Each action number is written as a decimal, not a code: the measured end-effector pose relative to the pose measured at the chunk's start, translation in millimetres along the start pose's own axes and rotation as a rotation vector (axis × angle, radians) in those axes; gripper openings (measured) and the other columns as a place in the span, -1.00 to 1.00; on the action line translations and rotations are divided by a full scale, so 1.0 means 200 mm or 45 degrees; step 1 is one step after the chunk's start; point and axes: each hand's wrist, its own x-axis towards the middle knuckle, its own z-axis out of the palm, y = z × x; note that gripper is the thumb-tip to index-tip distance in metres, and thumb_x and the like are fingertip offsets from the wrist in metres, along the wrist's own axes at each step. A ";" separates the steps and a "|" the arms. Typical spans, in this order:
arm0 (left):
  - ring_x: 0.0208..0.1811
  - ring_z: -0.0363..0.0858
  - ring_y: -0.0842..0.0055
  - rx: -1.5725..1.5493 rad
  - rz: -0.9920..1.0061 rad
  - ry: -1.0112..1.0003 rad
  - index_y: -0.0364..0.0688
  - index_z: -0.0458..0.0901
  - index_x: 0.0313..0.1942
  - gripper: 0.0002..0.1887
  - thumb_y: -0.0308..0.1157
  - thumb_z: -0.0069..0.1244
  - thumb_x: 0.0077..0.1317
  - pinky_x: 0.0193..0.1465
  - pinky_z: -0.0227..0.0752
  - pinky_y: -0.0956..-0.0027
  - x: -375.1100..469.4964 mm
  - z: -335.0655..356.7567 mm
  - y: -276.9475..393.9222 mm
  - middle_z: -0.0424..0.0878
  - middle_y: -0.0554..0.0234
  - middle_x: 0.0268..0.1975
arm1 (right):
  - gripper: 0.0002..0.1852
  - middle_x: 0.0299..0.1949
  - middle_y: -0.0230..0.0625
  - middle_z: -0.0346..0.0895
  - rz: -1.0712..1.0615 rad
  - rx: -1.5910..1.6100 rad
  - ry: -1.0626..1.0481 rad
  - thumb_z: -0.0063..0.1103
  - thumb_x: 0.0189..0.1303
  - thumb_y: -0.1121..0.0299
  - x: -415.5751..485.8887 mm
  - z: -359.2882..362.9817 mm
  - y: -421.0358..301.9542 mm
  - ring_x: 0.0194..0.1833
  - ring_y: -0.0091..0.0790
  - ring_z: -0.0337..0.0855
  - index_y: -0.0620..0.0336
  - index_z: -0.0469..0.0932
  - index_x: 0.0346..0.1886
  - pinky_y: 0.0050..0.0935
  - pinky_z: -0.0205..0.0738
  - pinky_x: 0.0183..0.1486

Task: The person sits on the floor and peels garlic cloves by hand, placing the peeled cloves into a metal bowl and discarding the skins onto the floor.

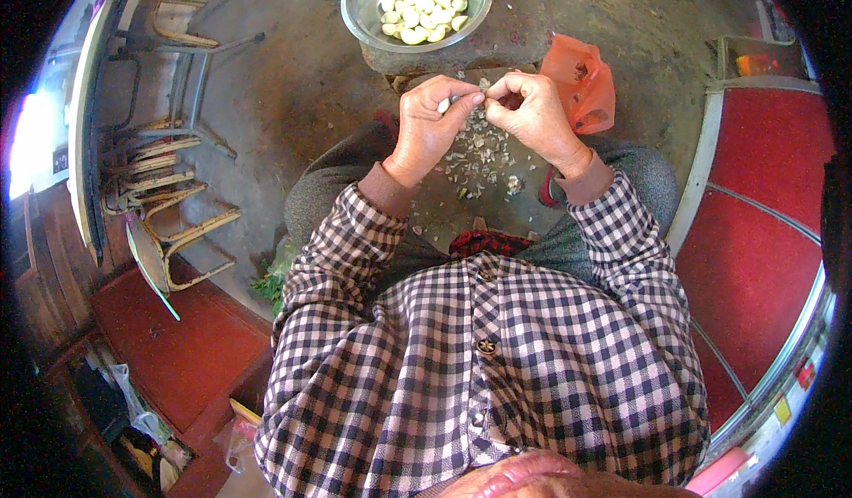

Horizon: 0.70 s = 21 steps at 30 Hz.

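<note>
My left hand (436, 115) is curled, with a small pale piece (444, 106), probably a garlic clove, showing between its fingers. Fingertip to fingertip with it, my right hand (532, 108) pinches thumb and forefinger together. Whatever lies between those tips is too small to make out. Just beyond both hands, a stainless steel bowl (363, 6) holds many peeled garlic cloves (423, 8). It rests on a low stool with a patterned cover (522, 15). Scraps of garlic skin (476, 158) litter the floor below, between my knees.
An orange plastic bag (579, 82) hangs by the stool's right side, close to my right hand. Metal-framed chairs (193, 232) are at the left, above a dark red wooden surface (180, 345). Red panels (765, 232) line the right. Green leaves (269, 285) lie beside my left leg.
</note>
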 end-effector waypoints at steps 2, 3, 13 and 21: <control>-0.52 0.48 0.79 -0.029 -0.027 -0.009 -0.23 0.72 -0.29 -0.94 -0.48 0.18 0.25 -0.50 0.37 0.64 0.00 0.00 0.01 0.65 0.41 -0.40 | -0.87 -0.52 -0.33 0.62 0.005 -0.018 0.005 0.34 -0.02 0.44 0.00 0.00 0.01 -0.47 -0.61 0.57 0.33 0.62 -0.45 -0.53 0.48 -0.40; -0.53 0.47 0.79 -0.069 -0.069 -0.015 -0.23 0.72 -0.28 -0.94 -0.47 0.18 0.26 -0.50 0.36 0.65 0.00 0.00 0.02 0.65 0.43 -0.41 | -0.87 -0.52 -0.34 0.62 0.028 0.000 -0.002 0.33 -0.01 0.45 0.00 0.00 0.01 -0.47 -0.61 0.57 0.33 0.63 -0.45 -0.53 0.48 -0.39; -0.61 0.36 0.88 -0.589 -0.466 0.083 -0.25 0.70 -0.23 -0.86 -0.39 0.19 0.27 -0.58 0.16 0.72 0.01 -0.03 0.01 0.62 0.52 -0.51 | -0.85 -0.28 -0.46 0.58 -0.114 0.206 -0.004 0.26 0.15 0.57 0.00 0.01 -0.03 -0.30 -0.69 0.55 0.30 0.59 -0.19 -0.66 0.47 -0.26; -0.56 0.35 0.87 -0.932 -0.521 0.076 -0.23 0.68 -0.19 -0.88 -0.44 0.15 0.29 -0.58 0.13 0.72 0.02 -0.03 -0.02 0.68 0.46 -0.37 | -0.88 -0.38 -0.39 0.57 -0.144 0.287 0.139 0.26 0.12 0.55 0.00 0.07 -0.01 -0.36 -0.59 0.55 0.28 0.59 -0.26 -0.58 0.44 -0.31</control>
